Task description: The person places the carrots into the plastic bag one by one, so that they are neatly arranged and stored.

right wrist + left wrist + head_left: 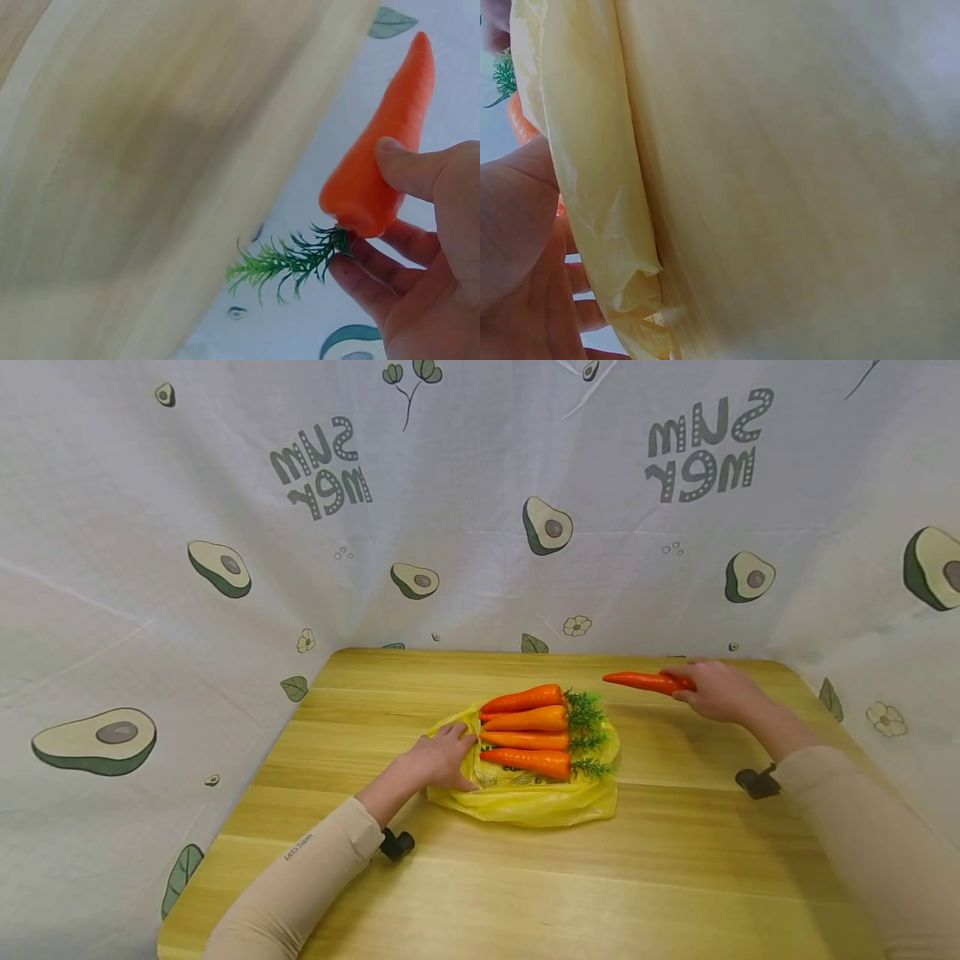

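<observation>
In the head view my right hand point(716, 691) grips a carrot point(639, 681) above the back right of the table, its tip pointing left. Thumb and fingers close round the thick end of this carrot point(379, 165) in the right wrist view, and green fronds point(289, 262) hang from it. My left hand point(442, 757), thumb and fingers spread, rests at the left side of a yellow plastic bag point(525, 806). The left wrist view has the bag's folded rim point(592, 165) partly covering the fingers. Several orange carrots point(528, 718) lie side by side on the bag, leafy tops to the right.
The bag lies on a light wooden table point(525, 877). Behind and beside it hangs a white curtain point(480, 460) printed with avocados. Black camera mounts point(757, 782) sit at both wrists.
</observation>
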{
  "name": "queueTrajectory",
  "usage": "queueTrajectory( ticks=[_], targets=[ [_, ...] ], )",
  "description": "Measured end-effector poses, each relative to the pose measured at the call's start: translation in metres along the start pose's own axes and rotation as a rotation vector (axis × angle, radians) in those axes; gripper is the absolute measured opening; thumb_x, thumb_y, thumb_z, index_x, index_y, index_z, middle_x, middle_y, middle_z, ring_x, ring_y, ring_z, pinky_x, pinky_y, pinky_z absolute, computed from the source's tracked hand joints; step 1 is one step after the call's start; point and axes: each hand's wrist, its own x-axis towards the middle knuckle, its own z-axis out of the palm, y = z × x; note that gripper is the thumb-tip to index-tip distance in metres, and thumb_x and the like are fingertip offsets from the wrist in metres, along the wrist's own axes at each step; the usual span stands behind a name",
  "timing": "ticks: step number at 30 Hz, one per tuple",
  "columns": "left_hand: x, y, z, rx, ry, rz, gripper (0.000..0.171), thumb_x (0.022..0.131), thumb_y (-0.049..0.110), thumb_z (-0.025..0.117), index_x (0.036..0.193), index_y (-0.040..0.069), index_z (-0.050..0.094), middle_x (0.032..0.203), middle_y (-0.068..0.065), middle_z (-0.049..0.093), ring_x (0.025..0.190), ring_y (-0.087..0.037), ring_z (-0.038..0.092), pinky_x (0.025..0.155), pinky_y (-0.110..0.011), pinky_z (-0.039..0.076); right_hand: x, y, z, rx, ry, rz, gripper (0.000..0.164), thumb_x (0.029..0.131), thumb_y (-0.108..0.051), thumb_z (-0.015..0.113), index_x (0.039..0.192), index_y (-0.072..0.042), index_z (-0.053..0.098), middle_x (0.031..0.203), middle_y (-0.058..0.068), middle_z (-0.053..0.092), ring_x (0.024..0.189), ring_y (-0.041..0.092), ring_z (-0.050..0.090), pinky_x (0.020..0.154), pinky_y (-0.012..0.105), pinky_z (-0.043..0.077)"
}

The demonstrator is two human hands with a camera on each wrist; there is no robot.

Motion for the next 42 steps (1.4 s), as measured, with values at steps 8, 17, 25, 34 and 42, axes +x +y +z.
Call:
queueTrajectory(
  ticks=[8,17,25,34,42],
  targets=[
    [0.001,-0.001,0.001,-0.001,-0.001,-0.001,0.090,0.084,0.060,0.073,0.155,0.017,0.039,0.159,-0.009,0.032,0.148,-0.030,0.032,0.107,-0.060,0.042,-0.004,-0.018,-0.014,-0.014,0.036,-0.032,0.046,0.093,-0.015,0.070,0.135,0.000,0.061,0.107,0.027,0.063,0.082,0.033,0.058,0.073,0.055,0.051],
    [0.002,-0.001,0.002,-0.003,-0.012,-0.009,0.090,0.085,0.061,0.072,0.156,0.017,0.037,0.162,-0.009,0.030,0.149,-0.030,0.030,0.108,-0.060,0.041,-0.007,-0.042,-0.032,-0.036,0.058,-0.067,0.047,0.093,-0.019,0.071,0.136,-0.002,0.061,0.111,0.026,0.064,0.085,0.033,0.061,0.076,0.056,0.052],
    [0.000,0.000,0.001,0.009,-0.014,-0.008,0.090,0.085,0.062,0.072,0.155,0.017,0.038,0.161,-0.009,0.031,0.149,-0.030,0.031,0.107,-0.059,0.042,-0.009,-0.066,-0.042,-0.062,0.093,-0.109,0.046,0.092,-0.021,0.073,0.134,-0.006,0.065,0.109,0.020,0.066,0.084,0.030,0.062,0.074,0.052,0.053],
    [0.000,-0.001,0.002,-0.002,-0.005,-0.003,0.090,0.084,0.061,0.073,0.155,0.017,0.039,0.160,-0.009,0.032,0.148,-0.030,0.033,0.107,-0.059,0.043,-0.009,-0.087,-0.045,-0.076,0.110,-0.143,0.045,0.090,-0.024,0.076,0.132,-0.010,0.067,0.104,0.015,0.067,0.080,0.025,0.060,0.067,0.044,0.052],
    [0.002,-0.003,0.004,0.001,-0.001,0.001,0.090,0.084,0.061,0.073,0.155,0.017,0.039,0.160,-0.009,0.032,0.148,-0.030,0.033,0.107,-0.060,0.042,-0.009,-0.102,-0.045,-0.067,0.120,-0.196,0.039,0.089,-0.024,0.077,0.126,-0.015,0.070,0.101,0.012,0.067,0.075,0.022,0.057,0.063,0.040,0.050]
  ],
)
